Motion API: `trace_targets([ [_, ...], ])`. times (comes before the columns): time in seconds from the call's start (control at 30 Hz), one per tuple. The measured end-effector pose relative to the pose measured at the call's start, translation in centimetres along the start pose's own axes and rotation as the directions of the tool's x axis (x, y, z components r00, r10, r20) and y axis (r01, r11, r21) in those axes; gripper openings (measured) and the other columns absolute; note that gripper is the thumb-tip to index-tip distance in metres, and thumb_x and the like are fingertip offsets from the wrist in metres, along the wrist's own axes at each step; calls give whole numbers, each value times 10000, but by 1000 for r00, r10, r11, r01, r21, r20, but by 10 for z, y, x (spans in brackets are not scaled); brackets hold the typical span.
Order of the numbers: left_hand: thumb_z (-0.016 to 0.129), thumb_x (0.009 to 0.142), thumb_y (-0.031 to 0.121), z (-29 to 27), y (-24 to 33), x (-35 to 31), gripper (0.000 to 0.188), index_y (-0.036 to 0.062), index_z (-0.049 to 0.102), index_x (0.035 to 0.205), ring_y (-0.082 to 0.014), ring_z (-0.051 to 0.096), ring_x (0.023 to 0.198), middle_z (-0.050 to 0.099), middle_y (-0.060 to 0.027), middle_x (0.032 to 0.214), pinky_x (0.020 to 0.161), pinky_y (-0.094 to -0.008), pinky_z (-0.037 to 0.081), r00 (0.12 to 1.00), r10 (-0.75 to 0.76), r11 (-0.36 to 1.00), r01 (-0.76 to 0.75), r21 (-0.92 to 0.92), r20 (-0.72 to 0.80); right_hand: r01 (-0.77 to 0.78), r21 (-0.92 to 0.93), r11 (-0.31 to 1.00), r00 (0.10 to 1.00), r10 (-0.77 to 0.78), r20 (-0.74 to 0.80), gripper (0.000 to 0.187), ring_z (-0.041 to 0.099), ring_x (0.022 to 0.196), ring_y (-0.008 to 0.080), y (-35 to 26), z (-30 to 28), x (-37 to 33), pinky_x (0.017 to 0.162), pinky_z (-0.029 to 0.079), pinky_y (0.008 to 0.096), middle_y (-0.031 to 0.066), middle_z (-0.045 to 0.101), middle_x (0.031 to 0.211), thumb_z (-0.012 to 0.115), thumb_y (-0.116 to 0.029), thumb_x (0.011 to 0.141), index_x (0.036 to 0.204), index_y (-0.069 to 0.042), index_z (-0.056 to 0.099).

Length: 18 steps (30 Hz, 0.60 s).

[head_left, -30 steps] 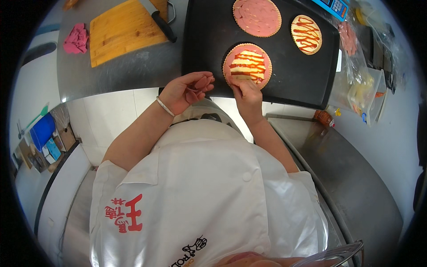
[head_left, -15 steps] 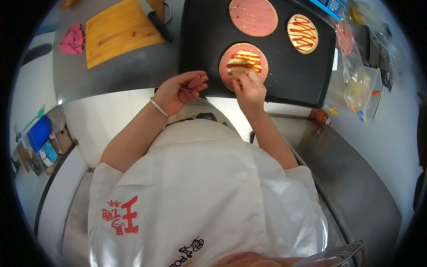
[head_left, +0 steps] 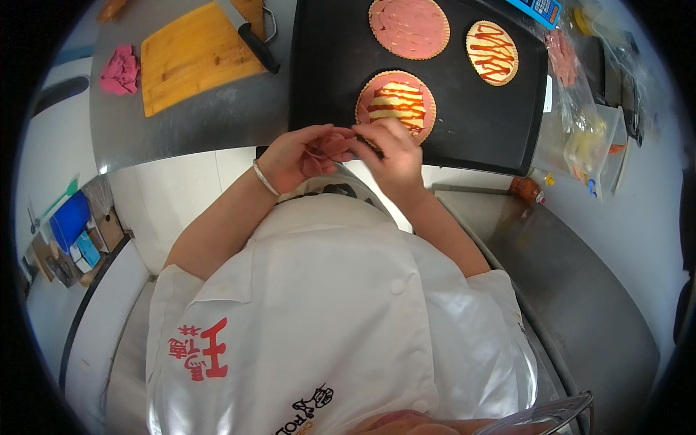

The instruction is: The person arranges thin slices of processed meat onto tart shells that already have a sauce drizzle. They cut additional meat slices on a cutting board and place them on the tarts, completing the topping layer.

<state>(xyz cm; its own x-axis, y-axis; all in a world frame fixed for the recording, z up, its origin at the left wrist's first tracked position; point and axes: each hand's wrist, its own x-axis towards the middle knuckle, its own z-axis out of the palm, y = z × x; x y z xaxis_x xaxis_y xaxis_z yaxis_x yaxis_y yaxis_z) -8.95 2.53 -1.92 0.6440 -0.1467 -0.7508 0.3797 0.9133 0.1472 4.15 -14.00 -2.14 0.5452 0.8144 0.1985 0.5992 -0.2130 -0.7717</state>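
My left hand (head_left: pixel 293 156), palm up with fingers curled, holds several thin pink ham slices (head_left: pixel 330 147). Close against it, my right hand (head_left: pixel 397 154) has its fingertips on the edge of those slices; motion blurs the fingers a little. Just beyond the right hand lies a round crust (head_left: pixel 433 109) with ham slices around its rim and pale yellow strips crossed by red sauce in its middle. Part of its near edge is hidden by the right hand.
A black baking tray (head_left: pixel 493 138) carries the crusts, among them a pink-covered one (head_left: pixel 409 29) and a smaller sauce-striped one (head_left: pixel 492 53). At left are a wooden cutting board (head_left: pixel 196 61), a black-handled knife (head_left: pixel 259 49) and a pink cloth (head_left: pixel 119 71). Plastic bags (head_left: pixel 580 130) lie right of the tray.
My right hand has moved left and slightly toward me, from over the near crust to the ham slices in my left hand. More of the sauce-striped middle now shows.
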Motion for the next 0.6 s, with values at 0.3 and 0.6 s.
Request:
trace_targets([
  [0.3,504,1011,242,12,-1,6,327,0,637,1186,-187,683,947,700,-98,1083,677,-282,558,1000,-6,1000,6,19,11,-254,348,903,965,258,34,75,662,850,154,1,-20,-6,742,523,289,68,704,919,700,-19,859,930,-43,714],
  [0.6,523,1010,181,8,4,15,260,27,696,1127,-206,683,958,721,-108,1099,690,-253,542,989,12,992,-29,-121,-145,-503,180,845,864,488,124,105,668,909,175,49,-44,-28,831,514,296,67,717,980,686,-79,895,982,-48,735],
])
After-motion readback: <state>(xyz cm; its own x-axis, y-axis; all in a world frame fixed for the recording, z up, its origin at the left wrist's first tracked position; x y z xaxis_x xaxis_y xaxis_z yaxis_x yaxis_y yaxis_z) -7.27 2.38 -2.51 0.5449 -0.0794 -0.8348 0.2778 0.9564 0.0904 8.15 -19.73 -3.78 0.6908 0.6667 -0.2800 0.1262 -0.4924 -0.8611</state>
